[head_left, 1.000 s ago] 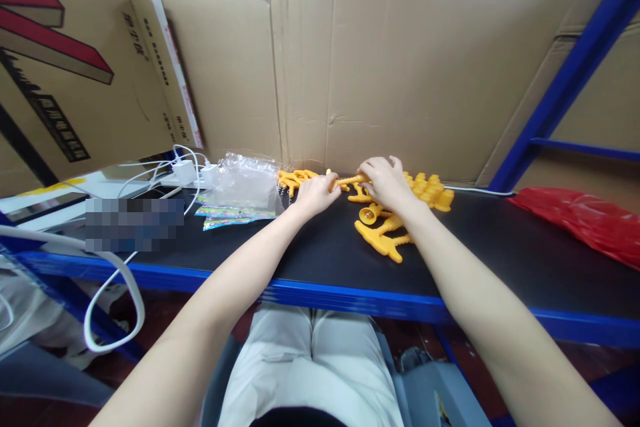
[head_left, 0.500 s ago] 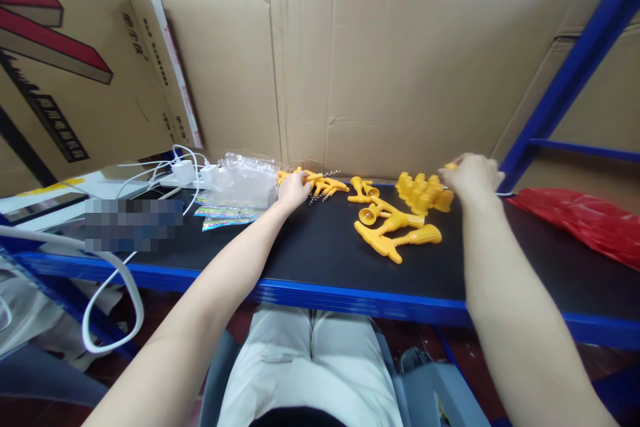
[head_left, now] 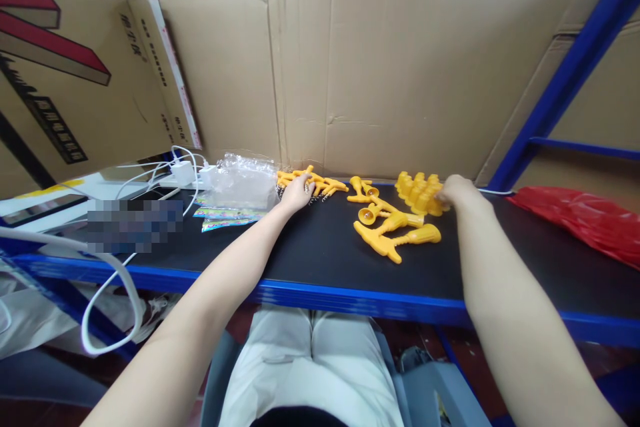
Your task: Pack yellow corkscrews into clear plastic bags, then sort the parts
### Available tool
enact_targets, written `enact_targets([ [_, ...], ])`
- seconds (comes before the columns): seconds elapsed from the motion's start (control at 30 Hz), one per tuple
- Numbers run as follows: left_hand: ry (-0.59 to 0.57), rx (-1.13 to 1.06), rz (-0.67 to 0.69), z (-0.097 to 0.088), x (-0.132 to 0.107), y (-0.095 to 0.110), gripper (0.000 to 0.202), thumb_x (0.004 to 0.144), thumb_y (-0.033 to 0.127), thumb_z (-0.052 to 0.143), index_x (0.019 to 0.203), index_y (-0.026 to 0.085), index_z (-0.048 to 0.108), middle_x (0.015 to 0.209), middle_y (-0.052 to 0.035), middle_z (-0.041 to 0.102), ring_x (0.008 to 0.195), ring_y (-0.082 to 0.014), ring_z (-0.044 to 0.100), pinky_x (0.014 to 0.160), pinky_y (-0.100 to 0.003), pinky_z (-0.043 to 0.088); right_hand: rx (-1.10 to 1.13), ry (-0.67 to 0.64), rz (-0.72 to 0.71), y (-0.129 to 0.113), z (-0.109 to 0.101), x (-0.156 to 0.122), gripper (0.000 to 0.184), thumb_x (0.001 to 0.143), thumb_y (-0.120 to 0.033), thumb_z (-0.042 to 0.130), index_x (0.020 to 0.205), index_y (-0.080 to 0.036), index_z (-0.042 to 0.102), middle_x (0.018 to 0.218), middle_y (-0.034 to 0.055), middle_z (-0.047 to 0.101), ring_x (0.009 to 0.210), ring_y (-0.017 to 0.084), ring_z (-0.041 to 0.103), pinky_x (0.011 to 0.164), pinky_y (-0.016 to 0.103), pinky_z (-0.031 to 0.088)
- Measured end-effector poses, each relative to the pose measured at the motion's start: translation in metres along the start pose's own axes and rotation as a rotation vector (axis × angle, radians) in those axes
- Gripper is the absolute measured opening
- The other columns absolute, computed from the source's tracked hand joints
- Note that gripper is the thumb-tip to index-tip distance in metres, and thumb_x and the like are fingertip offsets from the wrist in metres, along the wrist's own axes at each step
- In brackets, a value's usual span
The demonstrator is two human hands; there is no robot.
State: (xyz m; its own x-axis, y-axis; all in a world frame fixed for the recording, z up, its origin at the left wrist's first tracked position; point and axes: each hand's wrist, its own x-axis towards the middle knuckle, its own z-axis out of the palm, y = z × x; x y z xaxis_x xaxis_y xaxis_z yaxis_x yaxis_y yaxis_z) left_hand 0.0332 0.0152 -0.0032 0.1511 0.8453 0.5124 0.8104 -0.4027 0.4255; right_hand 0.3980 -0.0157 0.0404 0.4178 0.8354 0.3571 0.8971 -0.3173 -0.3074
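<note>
Over a pile of yellow branched plastic pieces (head_left: 333, 185) with small metal springs, my left hand (head_left: 299, 192) is closed on one branched piece. My right hand (head_left: 457, 188) is at the right edge of a tight group of yellow plastic cups (head_left: 419, 192). Its fingers are pinched on a cup there, mostly hidden by the hand. Between the hands lie several larger yellow forked pieces with flared ends; the nearest forked piece (head_left: 385, 238) points its two flared arms to the right.
Clear plastic bags (head_left: 245, 180) with colourful printed edges lie left of my left hand. White chargers and cables (head_left: 184, 173) are further left. A red plastic bag (head_left: 580, 217) is at the right. Cardboard (head_left: 380, 80) walls off the back of the black shelf (head_left: 310, 257).
My right hand has come down and slightly left, bringing a small yellow piece to the cup group. My left hand has shifted slightly among the branched pieces; one now sticks up by its fingers.
</note>
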Motion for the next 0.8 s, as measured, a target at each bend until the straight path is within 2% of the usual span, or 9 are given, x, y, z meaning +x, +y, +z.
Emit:
enact_targets([
  [0.07,-0.006,-0.008,0.032,0.003,0.001,-0.001,0.032,0.090,0.028,0.040,0.116,0.016,0.055,0.119,-0.0092,0.060,0.111,-0.0176,0.055,0.097,-0.030,0.039,-0.085,-0.116,0.180,-0.009,-0.014,-0.008,0.032,0.060,-0.005,0.064,0.092,-0.002,0.066,0.080,0.0272,0.060,0.080,0.029,0.059,0.060,0.036,0.037],
  [0.17,-0.008,-0.007,0.053,0.004,0.001,-0.002,0.035,0.090,0.027,0.040,0.120,0.016,0.052,0.124,-0.0090,0.058,0.116,-0.0178,0.051,0.100,-0.031,0.037,-0.084,-0.066,0.208,-0.026,-0.033,-0.023,0.045,0.069,-0.014,0.060,0.112,-0.002,0.059,0.101,0.0322,0.058,0.095,0.035,0.056,0.070,0.042,0.037],
  [0.23,-0.017,0.008,0.065,0.005,0.001,-0.003,0.041,0.087,0.029,0.045,0.126,0.015,0.047,0.128,-0.0104,0.054,0.119,-0.0191,0.049,0.101,-0.034,0.036,-0.062,0.025,0.128,-0.038,-0.039,-0.032,0.044,0.076,-0.022,0.056,0.117,-0.005,0.056,0.110,0.0297,0.056,0.102,0.035,0.054,0.077,0.044,0.037],
  [0.33,-0.063,0.041,0.052,0.005,0.000,-0.003,0.054,0.083,0.036,0.051,0.133,0.017,0.039,0.134,-0.0119,0.048,0.124,-0.0225,0.043,0.102,-0.039,0.033,-0.012,0.086,-0.101,-0.056,-0.037,-0.042,0.038,0.081,-0.030,0.052,0.115,-0.013,0.057,0.113,0.0193,0.059,0.104,0.028,0.055,0.083,0.040,0.040],
  [0.43,-0.112,0.090,0.029,0.006,-0.001,-0.002,0.062,0.081,0.046,0.051,0.135,0.020,0.035,0.135,-0.0128,0.045,0.126,-0.0272,0.039,0.103,-0.047,0.030,0.037,-0.034,-0.357,-0.074,-0.026,-0.050,0.029,0.082,-0.031,0.053,0.105,-0.017,0.063,0.102,0.0117,0.065,0.095,0.023,0.059,0.080,0.032,0.043],
  [0.5,-0.142,0.114,0.027,0.007,-0.002,-0.001,0.064,0.080,0.051,0.050,0.135,0.021,0.034,0.135,-0.0130,0.045,0.127,-0.0296,0.038,0.102,-0.053,0.029,0.026,-0.166,-0.454,-0.085,-0.016,-0.055,0.024,0.081,-0.032,0.053,0.096,-0.018,0.067,0.095,0.0108,0.067,0.088,0.023,0.061,0.076,0.032,0.044],
  [0.57,-0.161,0.121,0.025,0.008,-0.003,0.001,0.061,0.083,0.054,0.044,0.134,0.023,0.034,0.137,-0.0125,0.043,0.127,-0.0304,0.036,0.100,-0.055,0.028,0.011,-0.297,-0.493,-0.093,-0.007,-0.060,0.024,0.082,-0.035,0.053,0.088,-0.018,0.069,0.090,0.0114,0.068,0.082,0.024,0.062,0.073,0.034,0.045],
  [0.67,-0.174,0.127,0.016,0.010,-0.003,0.002,0.052,0.089,0.050,0.032,0.134,0.022,0.034,0.141,-0.0110,0.039,0.130,-0.0291,0.033,0.101,-0.055,0.027,-0.003,-0.447,-0.523,-0.100,0.001,-0.066,0.033,0.083,-0.045,0.049,0.084,-0.019,0.069,0.082,0.0116,0.069,0.076,0.025,0.062,0.070,0.035,0.045],
  [0.8,-0.172,0.184,0.064,0.010,-0.006,0.005,0.046,0.092,0.045,0.028,0.132,0.025,0.036,0.139,-0.0099,0.040,0.127,-0.0278,0.036,0.100,-0.053,0.029,-0.029,-0.507,-0.516,-0.103,-0.001,-0.071,0.050,0.083,-0.059,0.040,0.085,-0.017,0.068,0.077,0.0110,0.067,0.074,0.023,0.062,0.069,0.032,0.044],
])
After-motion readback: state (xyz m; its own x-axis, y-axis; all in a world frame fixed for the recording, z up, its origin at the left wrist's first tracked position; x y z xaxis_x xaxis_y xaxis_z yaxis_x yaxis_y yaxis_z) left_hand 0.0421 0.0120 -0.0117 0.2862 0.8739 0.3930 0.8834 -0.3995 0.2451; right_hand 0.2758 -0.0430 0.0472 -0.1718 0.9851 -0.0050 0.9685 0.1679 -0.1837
